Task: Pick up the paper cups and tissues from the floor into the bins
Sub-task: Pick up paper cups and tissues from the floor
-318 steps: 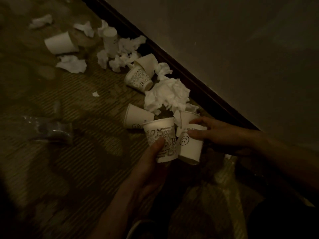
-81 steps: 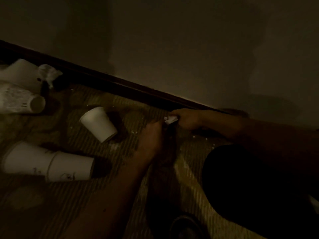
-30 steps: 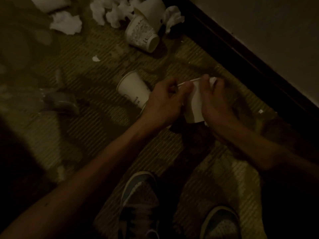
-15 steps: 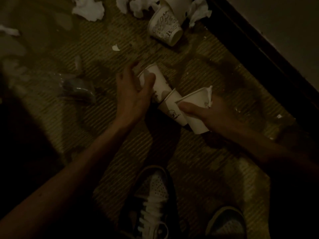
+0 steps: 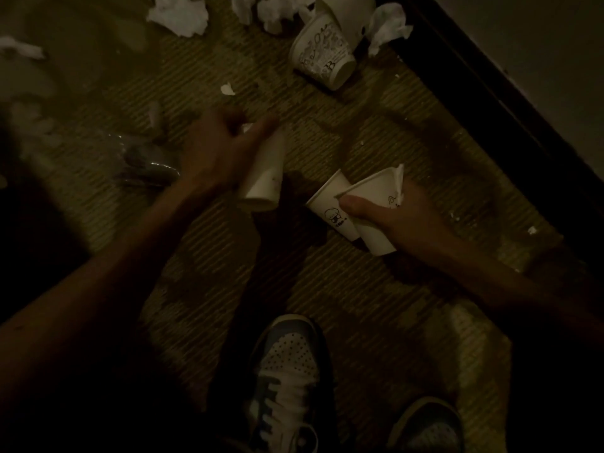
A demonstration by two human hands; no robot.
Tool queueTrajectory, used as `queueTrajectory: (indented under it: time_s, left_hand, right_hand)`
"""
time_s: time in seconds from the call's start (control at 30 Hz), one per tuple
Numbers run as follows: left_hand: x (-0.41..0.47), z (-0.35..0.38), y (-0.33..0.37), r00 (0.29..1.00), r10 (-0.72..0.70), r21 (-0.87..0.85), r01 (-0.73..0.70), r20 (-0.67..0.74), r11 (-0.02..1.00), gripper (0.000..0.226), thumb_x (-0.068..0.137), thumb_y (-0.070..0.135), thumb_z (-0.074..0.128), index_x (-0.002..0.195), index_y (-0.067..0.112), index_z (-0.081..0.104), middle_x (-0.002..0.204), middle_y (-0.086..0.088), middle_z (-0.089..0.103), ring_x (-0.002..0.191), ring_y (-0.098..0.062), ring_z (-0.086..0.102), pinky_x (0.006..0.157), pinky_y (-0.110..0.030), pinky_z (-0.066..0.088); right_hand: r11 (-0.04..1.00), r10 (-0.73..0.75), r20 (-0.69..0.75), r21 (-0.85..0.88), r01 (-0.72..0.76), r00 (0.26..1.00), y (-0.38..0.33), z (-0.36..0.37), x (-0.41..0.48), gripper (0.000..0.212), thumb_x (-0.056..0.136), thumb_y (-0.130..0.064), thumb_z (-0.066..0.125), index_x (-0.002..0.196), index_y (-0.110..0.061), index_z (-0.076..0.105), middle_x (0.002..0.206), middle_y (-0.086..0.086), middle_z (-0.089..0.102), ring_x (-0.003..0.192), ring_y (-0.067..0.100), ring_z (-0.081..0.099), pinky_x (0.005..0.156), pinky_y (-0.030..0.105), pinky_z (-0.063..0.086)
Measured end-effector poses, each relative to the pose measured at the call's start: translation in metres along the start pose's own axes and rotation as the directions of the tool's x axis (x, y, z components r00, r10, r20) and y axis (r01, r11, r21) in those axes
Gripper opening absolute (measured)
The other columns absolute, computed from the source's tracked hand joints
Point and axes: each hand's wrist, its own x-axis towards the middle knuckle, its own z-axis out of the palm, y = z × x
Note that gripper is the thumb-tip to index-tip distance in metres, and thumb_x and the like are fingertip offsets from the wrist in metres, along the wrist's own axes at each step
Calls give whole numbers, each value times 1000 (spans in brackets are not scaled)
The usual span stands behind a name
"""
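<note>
Fingers (image 5: 264,124) of the left hand (image 5: 212,155) are curled round 1 plain cup (image 5: 266,181) over the carpet (image 5: 359,305); a tissue-stuffed cup (image 5: 372,197), 1 printed cup (image 5: 328,209) touching it, is gripped by the right hand (image 5: 402,217). Gathering is judged under way — stacking is called for next.

carpet (image 5: 376,289): ribbed, olive | baseboard (image 5: 490,103): dark, diagonal, upper right | wall (image 5: 539,44): pale, beyond baseboard | clear plastic (image 5: 143,161): crumpled, on carpet, left | left shoe (image 5: 287,380), right shoe (image 5: 428,429): bottom edge
</note>
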Motion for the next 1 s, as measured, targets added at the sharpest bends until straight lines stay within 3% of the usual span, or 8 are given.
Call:
queueTrajectory:
  time_s: [0.13, 0.27, 0.37, 0.47, 0.57, 0.77, 0.93, 1.0]
  left_hand:
    - [-19, -1, 6, 880, 32, 97, -87, 474, 991, 59, 74, 71, 46, 104, 24, 66, 98, 4, 66, 85, -12, 64, 68, -28, 49]
    - [-37, 27, -2, 812, 47, 26, -75, 581, 997, 63, 73, 73, 47, 120, 33, 59, 115, 6, 64, 94, -8, 63, 72, -28, 51]
    - [-42, 46, -8, 819, 44, -27, -35, 572, 999, 66, 78, 75, 43, 128, 34, 55, 120, 7, 64, 102, -7, 64, 84, -32, 55]
    - [-50, 66, -8, 866, 98, -128, -39, 491, 991, 30, 95, 55, 47, 105, 33, 65, 91, 14, 70, 79, 1, 66, 66, -17, 52]
    - [-52, 81, -6, 898, 81, -148, -18, 433, 989, 31, 98, 46, 51, 95, 21, 69, 70, 10, 66, 57, 1, 60, 50, -17, 43]
    - [-46, 84, 11, 960, 80, -129, -47, 270, 991, 51, 96, 52, 52, 78, 8, 68, 55, 5, 60, 45, -1, 50, 43, -15, 33]
    - [-39, 93, 40, 944, 151, -186, -98, 293, 978, 51, 94, 58, 50, 83, 12, 70, 70, -9, 68, 58, -16, 61, 54, -33, 45]
    - [-34, 97, 61, 922, 219, -222, -151, 320, 963, 52, 89, 64, 51, 81, 17, 70, 66, -1, 67, 55, -11, 61, 52, -29, 44]
  right_hand:
    - [1000, 28, -32, 12, -27, 999, 0, -4, 3, 25, 69, -31, 83, 85, -20, 67, 71, -12, 73, 65, 2, 70, 48, 16, 51]
    - [998, 49, -58, 28, -47, 997, -1, -6, 3, 23, 73, -35, 78, 86, -23, 65, 65, -19, 71, 59, 0, 68, 44, 16, 49]
    - [997, 67, -73, 42, -64, 995, -1, -6, 1, 39, 59, -47, 76, 89, -24, 65, 67, -16, 72, 60, 0, 68, 44, 17, 49]
    - [995, 89, -89, 57, -84, 992, -2, -5, -1, 49, 53, -53, 74, 91, -24, 66, 79, -6, 72, 62, 3, 69, 45, 19, 50]
    - [995, 91, -144, 42, -86, 985, 0, -3, -2, 50, 54, -61, 69, 91, -29, 64, 86, -7, 68, 63, 0, 68, 45, 15, 49]
    - [988, 132, -245, -45, -147, 961, 9, -5, -7, 106, 60, -83, 49, 144, -20, 34, 127, 2, 56, 107, 18, 60, 83, 36, 54]
    - [994, 78, -338, -50, -101, 938, -8, -29, -12, 85, 64, -90, 39, 129, -36, 38, 101, -19, 54, 78, -14, 60, 53, 8, 47]
    - [992, 72, -390, -65, -105, 918, -18, -42, -18, 87, 60, -91, 38, 129, -38, 38, 100, -20, 52, 78, -11, 60, 55, 12, 47]
